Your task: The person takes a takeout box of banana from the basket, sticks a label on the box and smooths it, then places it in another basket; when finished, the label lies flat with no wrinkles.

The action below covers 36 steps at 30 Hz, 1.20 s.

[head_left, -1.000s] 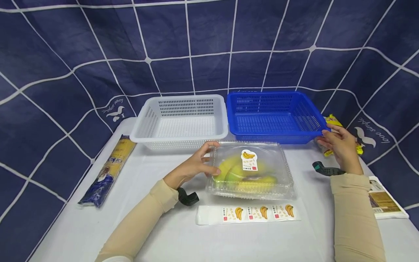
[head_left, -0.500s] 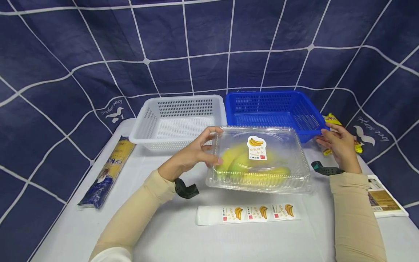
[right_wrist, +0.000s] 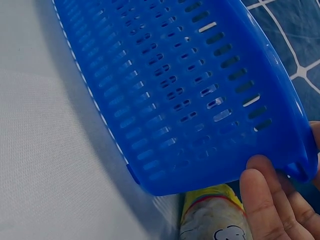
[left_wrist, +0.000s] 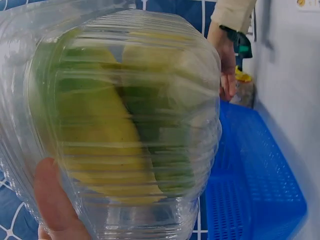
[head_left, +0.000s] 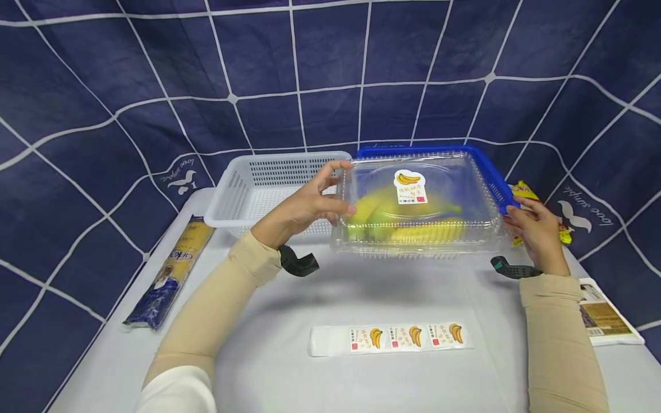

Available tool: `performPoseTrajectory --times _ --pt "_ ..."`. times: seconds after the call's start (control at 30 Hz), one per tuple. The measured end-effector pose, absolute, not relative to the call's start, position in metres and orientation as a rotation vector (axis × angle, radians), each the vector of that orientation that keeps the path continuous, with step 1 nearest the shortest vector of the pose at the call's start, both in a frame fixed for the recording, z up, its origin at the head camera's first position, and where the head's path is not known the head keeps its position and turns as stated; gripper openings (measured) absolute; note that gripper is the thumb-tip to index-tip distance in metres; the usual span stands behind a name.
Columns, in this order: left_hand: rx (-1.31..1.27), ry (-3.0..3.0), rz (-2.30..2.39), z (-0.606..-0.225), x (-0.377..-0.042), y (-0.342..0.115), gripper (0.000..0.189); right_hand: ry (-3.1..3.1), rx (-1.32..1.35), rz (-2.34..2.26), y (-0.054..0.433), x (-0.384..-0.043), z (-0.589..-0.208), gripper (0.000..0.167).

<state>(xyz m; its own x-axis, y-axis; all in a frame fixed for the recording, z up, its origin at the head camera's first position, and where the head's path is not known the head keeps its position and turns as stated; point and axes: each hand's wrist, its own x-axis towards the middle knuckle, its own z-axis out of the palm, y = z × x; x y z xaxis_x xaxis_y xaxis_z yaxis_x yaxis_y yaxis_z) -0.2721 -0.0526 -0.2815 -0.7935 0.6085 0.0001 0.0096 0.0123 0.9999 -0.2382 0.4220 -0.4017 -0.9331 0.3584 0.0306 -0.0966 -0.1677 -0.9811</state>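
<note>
My left hand [head_left: 304, 206] grips the left side of a clear plastic clamshell container [head_left: 439, 215], its thumb along the near side. Inside lie yellow-green bananas [left_wrist: 105, 135], and a white banana label [head_left: 410, 187] is stuck on the lid. The container is held up off the table, overlapping much of the blue basket [head_left: 493, 172] in the head view. At that basket's right front corner, my right hand [head_left: 539, 235] pinches the rim. The right wrist view shows its fingers [right_wrist: 260, 200] under the corner of the perforated blue wall.
A white basket [head_left: 219, 220] stands left of the blue one. On the table's left lies a long yellow-and-blue packet [head_left: 172, 269]. A strip of banana stickers [head_left: 392, 338] lies in front. A yellow bag [head_left: 524, 192] and a flat white-and-brown package [head_left: 606, 315] are at right.
My left hand has lifted the clamshell container from the table and carried it up and away, over toward the blue basket. The right hand has stayed at the basket's corner.
</note>
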Motion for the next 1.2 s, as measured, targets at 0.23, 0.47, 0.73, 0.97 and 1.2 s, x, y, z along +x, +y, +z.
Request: performPoseTrajectory --times 0.23,0.47,0.73,0.97,1.2 --pt "0.628 1.864 1.831 -0.27 -0.289 -0.043 0.076 -1.906 -0.417 2.064 0.422 -0.237 -0.401 0.022" --pt "0.619 1.877 1.837 -0.262 -0.31 -0.03 0.075 -1.769 -0.28 2.231 0.422 -0.237 -0.4 0.022" --pt "0.626 1.859 1.842 -0.259 -0.332 -0.011 0.072 -1.761 -0.29 2.26 0.422 -0.237 -0.4 0.022" --pt "0.597 1.86 1.822 -0.266 -0.349 0.012 0.076 -1.739 -0.251 2.253 0.422 -0.237 -0.401 0.022" --pt "0.549 1.898 1.828 -0.271 -0.365 0.031 0.077 -1.765 -0.281 2.228 0.42 -0.237 -0.401 0.023"
